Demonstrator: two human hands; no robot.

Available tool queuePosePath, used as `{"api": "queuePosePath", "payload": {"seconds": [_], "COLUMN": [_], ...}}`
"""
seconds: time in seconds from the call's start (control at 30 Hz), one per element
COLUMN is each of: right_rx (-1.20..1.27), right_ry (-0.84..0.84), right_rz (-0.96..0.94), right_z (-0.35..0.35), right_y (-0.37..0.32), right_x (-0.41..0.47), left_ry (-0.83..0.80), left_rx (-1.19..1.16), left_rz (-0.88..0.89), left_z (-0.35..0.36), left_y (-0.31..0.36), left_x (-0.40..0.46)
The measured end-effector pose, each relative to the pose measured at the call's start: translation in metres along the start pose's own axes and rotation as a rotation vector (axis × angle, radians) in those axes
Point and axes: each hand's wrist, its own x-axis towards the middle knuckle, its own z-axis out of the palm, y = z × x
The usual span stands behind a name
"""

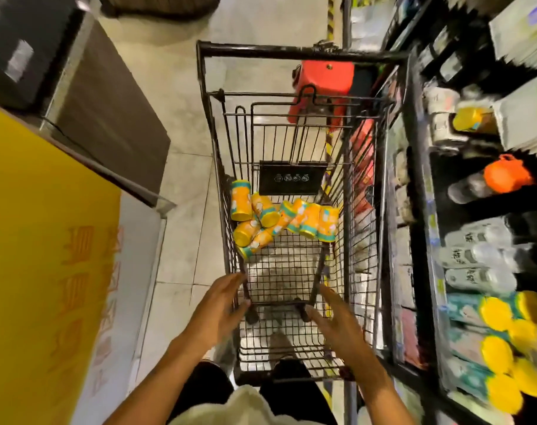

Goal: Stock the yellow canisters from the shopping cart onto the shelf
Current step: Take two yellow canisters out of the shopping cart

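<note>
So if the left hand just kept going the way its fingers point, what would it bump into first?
Probably the shopping cart: the left hand has its fingers straight, pointing at the near left corner of the cart's wire wall. The yellow canisters lie further ahead inside. Depth is hard to judge.

I see a black wire shopping cart (218,167) holding canisters (241,200) in orange-yellow with teal bands, white figures and yellow lids. On the black shelf (420,210) at my right, more canisters (497,314) show yellow lids over teal-and-white sides. A bottle (491,179) there wears an orange cap. A red stool (325,84) stands past the cart on a pale grey tiled floor (184,185).
</note>
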Motion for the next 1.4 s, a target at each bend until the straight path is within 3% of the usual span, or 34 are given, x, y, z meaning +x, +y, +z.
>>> {"api": "queuePosePath", "payload": {"seconds": [0.2, 0.5, 0.77, 0.87, 0.97, 1.3, 1.4], "right_rx": [0.06, 0.144, -0.01, -0.225, -0.385, -0.389, -0.314], "right_ry": [-0.092, -0.023, 0.184, 0.086, 0.017, 0.173, 0.194], "right_rz": [0.037, 0.122, -0.264, -0.386, -0.479, -0.498, -0.412], "right_z": [-0.019, -0.002, 0.055, 0.067, 0.073, 0.056, 0.059], "right_y": [0.046, 0.105, 0.066, 0.066, 0.07, 0.078, 0.087], "right_x": [0.103, 0.26, 0.379, 0.412, 0.424, 0.404, 0.383], "left_ry": [-0.044, -0.123, -0.091, -0.055, -0.063, -0.092, -0.093], "left_rx": [-0.001, -0.003, -0.003, 0.0, -0.018, -0.036, -0.066], "left_rz": [-0.11, -0.183, -0.186, -0.215, -0.209, -0.172, -0.174], "left_z": [0.06, 0.142, 0.142, 0.144, 0.148, 0.147, 0.149], "left_y": [0.017, -0.028, -0.066, -0.069, -0.067, -0.062, -0.066], "left_x": [0.079, 0.182, 0.219, 0.217, 0.217, 0.216, 0.218]}}
